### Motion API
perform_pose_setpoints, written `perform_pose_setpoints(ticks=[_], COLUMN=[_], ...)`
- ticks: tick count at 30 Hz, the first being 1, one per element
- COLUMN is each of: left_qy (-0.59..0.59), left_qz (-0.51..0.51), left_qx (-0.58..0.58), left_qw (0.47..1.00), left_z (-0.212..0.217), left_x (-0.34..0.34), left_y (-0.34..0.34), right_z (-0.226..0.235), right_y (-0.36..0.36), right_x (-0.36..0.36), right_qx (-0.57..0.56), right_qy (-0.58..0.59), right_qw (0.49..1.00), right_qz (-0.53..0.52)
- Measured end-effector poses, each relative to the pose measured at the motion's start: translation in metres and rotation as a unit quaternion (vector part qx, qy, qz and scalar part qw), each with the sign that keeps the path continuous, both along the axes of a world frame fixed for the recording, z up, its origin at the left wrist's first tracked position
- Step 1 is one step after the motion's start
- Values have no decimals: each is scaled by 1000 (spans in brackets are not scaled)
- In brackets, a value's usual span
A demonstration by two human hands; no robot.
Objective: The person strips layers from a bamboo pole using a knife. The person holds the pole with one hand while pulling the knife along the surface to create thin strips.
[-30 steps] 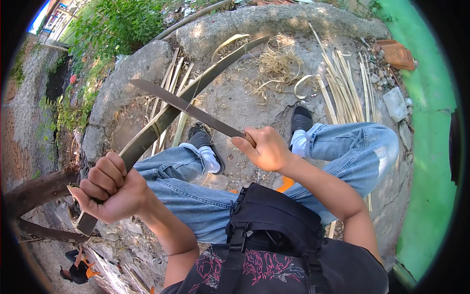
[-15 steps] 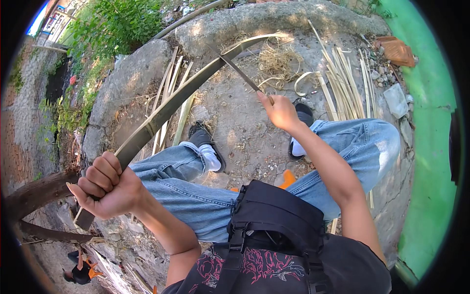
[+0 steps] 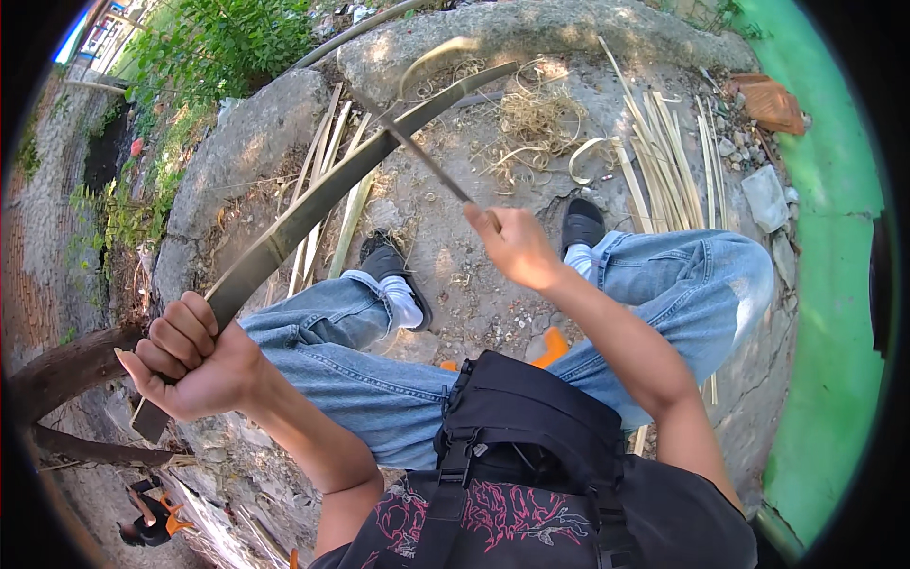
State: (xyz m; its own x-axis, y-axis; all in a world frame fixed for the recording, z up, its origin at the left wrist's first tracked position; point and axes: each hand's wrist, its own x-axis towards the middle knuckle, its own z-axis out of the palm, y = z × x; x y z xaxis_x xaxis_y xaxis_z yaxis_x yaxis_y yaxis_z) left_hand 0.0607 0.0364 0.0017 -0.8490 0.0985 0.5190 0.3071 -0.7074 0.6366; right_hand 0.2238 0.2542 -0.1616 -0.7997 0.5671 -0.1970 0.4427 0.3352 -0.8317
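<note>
My left hand [image 3: 194,360] is closed round the near end of a long, flat bamboo strip [image 3: 327,190], which slants up and away to the right. In my right hand [image 3: 512,242], the fingers are wrapped round the handle of a knife [image 3: 427,159]. Its dark, narrow blade crosses the strip past the middle, toward the far end. A pale, thin shaving [image 3: 438,55] curls up beyond the blade, apart from the strip's far tip. Most of the knife's handle is hidden in my fist.
Split bamboo strips [image 3: 664,166] lie at the right, with more bamboo strips [image 3: 327,156] at the left. Curly shavings [image 3: 536,123] are heaped ahead. A stone kerb [image 3: 531,33] bounds the far side, a green wall [image 3: 834,284] the right. Another person [image 3: 147,522] is at lower left.
My right hand and the knife have moved left and slightly nearer along the bamboo strip. A shaving has lifted off beyond the blade. My left hand has shifted slightly left with its grip kept.
</note>
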Motion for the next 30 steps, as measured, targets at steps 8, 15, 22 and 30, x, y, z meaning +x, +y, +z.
perform_pose_setpoints(ticks=[8, 15, 22, 30], left_qy=[24, 15, 47, 94], left_qz=[-31, -13, -113, -80], left_qx=[-4, -3, 6, 35], left_qw=[999, 1000, 993, 992], left_z=[3, -3, 4, 12], left_x=[6, 2, -1, -13], left_y=[1, 2, -4, -9], right_z=[44, -15, 1, 2], right_y=[-35, 21, 22, 20], right_x=[2, -1, -3, 2], right_qx=[-67, -41, -27, -18], right_qy=[78, -23, -1, -19], right_qw=[985, 999, 1000, 996], right_qz=[137, -19, 8, -85])
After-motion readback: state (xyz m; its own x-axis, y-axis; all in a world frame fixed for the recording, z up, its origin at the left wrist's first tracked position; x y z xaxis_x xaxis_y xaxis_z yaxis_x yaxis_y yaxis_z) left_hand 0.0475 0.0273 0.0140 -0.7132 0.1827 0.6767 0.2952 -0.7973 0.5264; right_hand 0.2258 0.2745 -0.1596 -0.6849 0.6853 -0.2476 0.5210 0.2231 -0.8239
